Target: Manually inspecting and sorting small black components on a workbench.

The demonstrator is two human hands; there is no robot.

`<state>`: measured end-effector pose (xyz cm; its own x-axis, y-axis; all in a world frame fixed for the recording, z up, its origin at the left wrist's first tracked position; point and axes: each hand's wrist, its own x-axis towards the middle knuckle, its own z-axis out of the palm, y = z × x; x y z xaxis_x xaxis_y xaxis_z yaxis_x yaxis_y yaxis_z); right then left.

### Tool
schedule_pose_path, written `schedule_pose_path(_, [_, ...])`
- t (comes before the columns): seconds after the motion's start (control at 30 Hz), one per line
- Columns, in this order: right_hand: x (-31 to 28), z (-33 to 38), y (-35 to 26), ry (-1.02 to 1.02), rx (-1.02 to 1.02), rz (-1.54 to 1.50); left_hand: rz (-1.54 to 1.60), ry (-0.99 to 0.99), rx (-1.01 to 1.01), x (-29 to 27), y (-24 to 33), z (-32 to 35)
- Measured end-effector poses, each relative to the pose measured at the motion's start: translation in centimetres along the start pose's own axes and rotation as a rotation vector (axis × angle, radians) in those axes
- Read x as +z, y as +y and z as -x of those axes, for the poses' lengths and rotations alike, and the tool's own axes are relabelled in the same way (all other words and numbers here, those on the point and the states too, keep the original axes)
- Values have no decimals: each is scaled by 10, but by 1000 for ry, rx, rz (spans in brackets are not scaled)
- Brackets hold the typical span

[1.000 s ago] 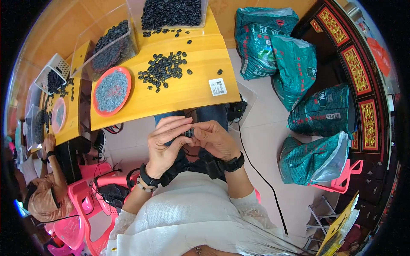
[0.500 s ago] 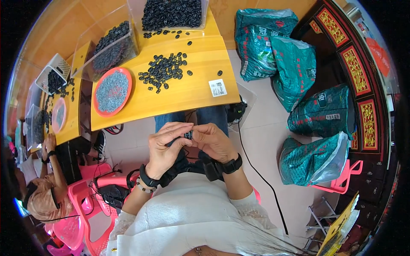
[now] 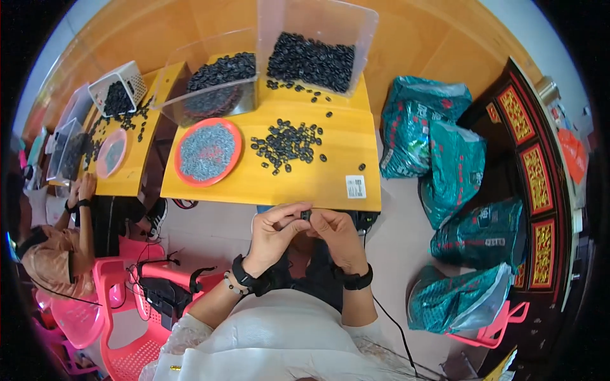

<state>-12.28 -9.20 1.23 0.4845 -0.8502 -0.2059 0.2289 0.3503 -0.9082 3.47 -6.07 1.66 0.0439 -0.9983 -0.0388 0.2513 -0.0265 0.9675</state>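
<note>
Just off the table's near edge, my left hand (image 3: pixel 275 236) pinches a small black oval piece (image 3: pixel 306 214) between thumb and fingers. My right hand (image 3: pixel 340 240) meets it from the right, its fingertips closed against the piece; whatever they grip there is too small to make out. Beyond my hands, a loose pile of the same black pieces (image 3: pixel 289 145) lies on the yellow table (image 3: pixel 254 192). Left of the pile sits a red-rimmed round plate (image 3: pixel 236 147) full of small grey metal bits.
Two clear plastic bins, one at the back (image 3: pixel 363 47) and one at left (image 3: pixel 168 101), hold many black pieces. A white label (image 3: pixel 356 187) lies near the table's right corner. Green sacks (image 3: pixel 452 168) stand on the right. At far left, a person (image 3: pixel 60 254) sits at another table.
My view has shifted, so the table sits lower and further right in it. Both hands have come nearer the table's edge, still together at the black piece.
</note>
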Motion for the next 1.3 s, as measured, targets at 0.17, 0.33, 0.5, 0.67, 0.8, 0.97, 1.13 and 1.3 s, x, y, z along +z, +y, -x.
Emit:
schedule_pose_path(0.17, [28, -31, -43, 19, -110, 350, 68, 88, 219, -11, 3, -20])
schedule_pose_path(0.33, [48, -74, -74, -74, -197, 721, 49, 153, 205, -26, 12, -33])
schedule_pose_path(0.5, [59, -155, -96, -85, -343, 766, 318, 402, 170, -37, 16, -40])
schedule_pose_path(0.67, [98, -267, -131, -72, -440, 531, 275, 313, -21, -63, -13, -28])
schedule_pose_path(0.8, [116, -286, -146, 64, -328, 303, 301, 273, -89, -70, -27, -23])
schedule_pose_path(0.97, [89, -223, -152, -114, -509, 1342, 329, 300, -108, -85, -37, -17])
schedule_pose_path(1.13, [47, -144, -100, -3, -335, 1641, 321, 292, -143, -88, -40, -20])
schedule_pose_path(1.3, [23, -129, -36, 171, -180, 1641, 244, 244, -170, -81, -44, -22])
